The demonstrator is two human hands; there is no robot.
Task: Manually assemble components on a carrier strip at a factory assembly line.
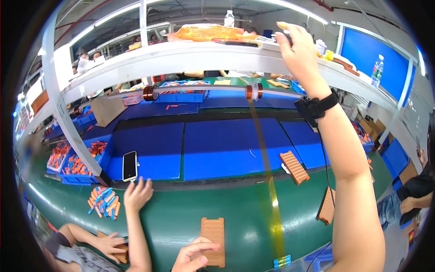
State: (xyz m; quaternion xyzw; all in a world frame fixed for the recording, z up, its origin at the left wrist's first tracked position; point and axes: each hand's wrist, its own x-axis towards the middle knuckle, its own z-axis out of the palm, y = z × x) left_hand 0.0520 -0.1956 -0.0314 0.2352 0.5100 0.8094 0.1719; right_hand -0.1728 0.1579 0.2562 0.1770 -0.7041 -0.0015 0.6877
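Note:
In front of me on the green bench lies an orange-brown grooved tray (213, 229). My left hand (192, 256) is over its left edge, fingers loosely bent, thumb apart, gripping nothing visible. My right arm reaches up, a black strapped device (315, 109) on its wrist with a cable hanging down. At the overhead shelf (195, 54), my right hand (297, 47) has its thumb and forefinger curled around something small and dark that I cannot make out. An orange plastic bag (208, 31) lies on the shelf, left of that hand.
Two more grooved trays (294, 167) (327, 206) lie to the right. At left are a phone (130, 166), a pile of blue and orange pieces (104, 202) and filled blue bins (86, 161). A co-worker's hands (138, 195) (111, 245) work there. Tape rolls (253, 91) hang on a rail.

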